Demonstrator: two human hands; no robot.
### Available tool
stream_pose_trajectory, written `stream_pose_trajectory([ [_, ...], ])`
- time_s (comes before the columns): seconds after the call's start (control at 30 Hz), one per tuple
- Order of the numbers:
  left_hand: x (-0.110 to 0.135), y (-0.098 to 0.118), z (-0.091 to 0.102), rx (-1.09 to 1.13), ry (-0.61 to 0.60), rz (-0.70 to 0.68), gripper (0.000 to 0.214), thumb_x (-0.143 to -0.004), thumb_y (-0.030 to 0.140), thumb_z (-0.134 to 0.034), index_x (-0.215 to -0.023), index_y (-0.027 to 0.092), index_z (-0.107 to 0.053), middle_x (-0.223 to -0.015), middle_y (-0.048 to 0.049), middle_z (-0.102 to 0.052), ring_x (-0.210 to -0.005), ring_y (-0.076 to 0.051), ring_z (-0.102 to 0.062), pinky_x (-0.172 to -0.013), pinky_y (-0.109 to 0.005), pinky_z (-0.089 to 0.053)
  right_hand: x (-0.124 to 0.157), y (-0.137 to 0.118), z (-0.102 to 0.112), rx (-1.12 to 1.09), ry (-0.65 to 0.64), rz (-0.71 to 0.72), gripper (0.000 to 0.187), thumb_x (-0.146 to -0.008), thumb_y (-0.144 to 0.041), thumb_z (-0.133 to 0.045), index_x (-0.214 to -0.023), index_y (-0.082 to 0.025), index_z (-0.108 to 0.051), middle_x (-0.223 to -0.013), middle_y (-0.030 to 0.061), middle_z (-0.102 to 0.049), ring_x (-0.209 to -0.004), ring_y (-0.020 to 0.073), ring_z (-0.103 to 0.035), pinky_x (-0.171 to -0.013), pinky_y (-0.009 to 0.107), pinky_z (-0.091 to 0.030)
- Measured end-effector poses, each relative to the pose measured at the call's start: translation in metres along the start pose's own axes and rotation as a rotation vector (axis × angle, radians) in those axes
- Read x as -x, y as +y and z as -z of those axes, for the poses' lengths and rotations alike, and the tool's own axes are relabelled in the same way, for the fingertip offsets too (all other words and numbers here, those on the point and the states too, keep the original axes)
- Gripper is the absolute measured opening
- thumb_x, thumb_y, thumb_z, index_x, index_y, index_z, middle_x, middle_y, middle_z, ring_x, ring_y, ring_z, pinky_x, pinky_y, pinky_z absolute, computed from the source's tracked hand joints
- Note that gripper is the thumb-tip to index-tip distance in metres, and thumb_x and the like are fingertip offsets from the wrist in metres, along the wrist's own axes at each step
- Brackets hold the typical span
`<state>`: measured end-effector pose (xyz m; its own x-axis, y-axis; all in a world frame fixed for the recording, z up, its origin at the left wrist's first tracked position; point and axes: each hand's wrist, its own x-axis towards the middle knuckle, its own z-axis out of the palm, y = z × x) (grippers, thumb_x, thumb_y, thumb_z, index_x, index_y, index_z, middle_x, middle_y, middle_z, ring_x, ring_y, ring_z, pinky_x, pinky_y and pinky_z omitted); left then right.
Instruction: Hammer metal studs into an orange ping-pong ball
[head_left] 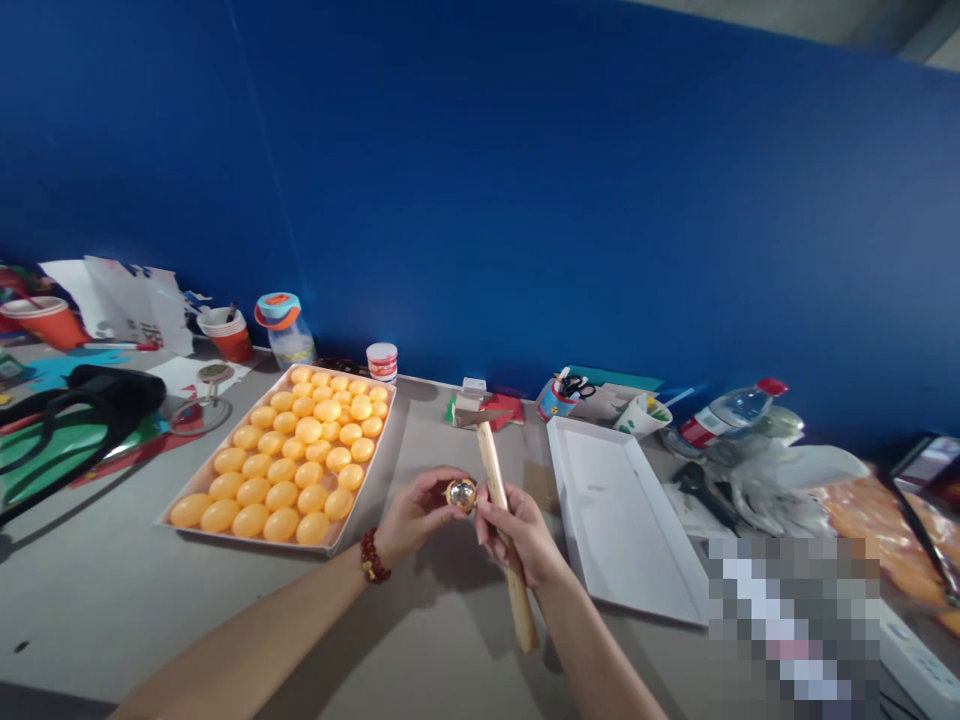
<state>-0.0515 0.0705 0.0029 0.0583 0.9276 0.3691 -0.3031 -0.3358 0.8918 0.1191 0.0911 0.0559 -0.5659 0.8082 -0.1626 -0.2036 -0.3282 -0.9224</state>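
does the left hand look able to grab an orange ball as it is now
Probably not without freeing its fingers: the left hand holds a shiny ball, though the orange balls lie uncovered nearby, with nothing visible blocking the way

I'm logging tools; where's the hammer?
In the head view, the hammer is in the right hand, near centre, left of the white tray.

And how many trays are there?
2: a tray of orange balls, left of the left hand; a white tray, right of the right hand. Others may be hidden.
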Motion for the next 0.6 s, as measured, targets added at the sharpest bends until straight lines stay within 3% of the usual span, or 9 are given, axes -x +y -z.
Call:
stream_pose_trajectory([
  [0.6, 0.0009, 0.0004, 0.0015, -0.076, 0.020, 0.054, 0.041, -0.074, 0.026, -0.076, -0.112, 0.018, -0.064, -0.113, -0.0123, -0.066, -0.100, -0.024, -0.064, -0.089, -0.039, -0.052, 0.0003, -0.0003, -0.0016, 0.044, 0.077, -0.005, 0.035, -0.074, -0.044, -0.072, -0.083, -0.017, -0.051, -0.049, -0.0040, -0.060, -0.028, 0.0028, -0.038, -0.028, 0.012, -0.026],
])
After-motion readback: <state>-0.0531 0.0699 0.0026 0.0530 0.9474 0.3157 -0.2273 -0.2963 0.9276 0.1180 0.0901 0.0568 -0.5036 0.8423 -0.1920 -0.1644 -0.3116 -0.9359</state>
